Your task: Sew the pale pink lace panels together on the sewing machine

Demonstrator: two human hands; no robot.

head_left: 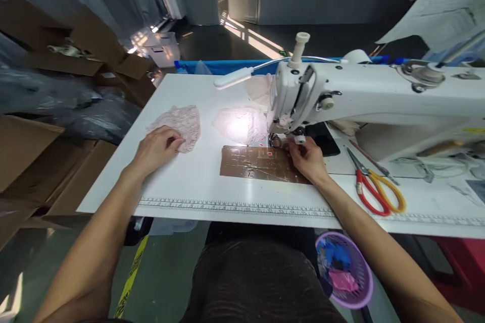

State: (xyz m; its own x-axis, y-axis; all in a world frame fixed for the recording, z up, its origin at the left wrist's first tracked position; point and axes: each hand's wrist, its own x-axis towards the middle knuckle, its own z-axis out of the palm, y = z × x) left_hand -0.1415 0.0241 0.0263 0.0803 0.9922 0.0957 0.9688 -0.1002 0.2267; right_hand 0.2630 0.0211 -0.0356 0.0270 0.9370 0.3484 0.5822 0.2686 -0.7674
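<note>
Thumb and forefinger of the left hand [156, 147] nearly meet over a lace piece [185, 122] on the white table [197, 181]; whether they pinch it, I cannot tell from here. I see the right hand [309, 159] curled beside the sewing machine's [359, 86] presser foot, its fingertips partly hidden, their grip unclear. A second lace piece [255, 123] lies left of the needle area. Ruler strip [242, 207] numerals read 10 and 13; the hanging paper's [443, 15] print is too blurred

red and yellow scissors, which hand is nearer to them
Right. The right hand is to the left of the scissors, by the sewing machine; the left hand is much farther left, at a lace piece.
</note>
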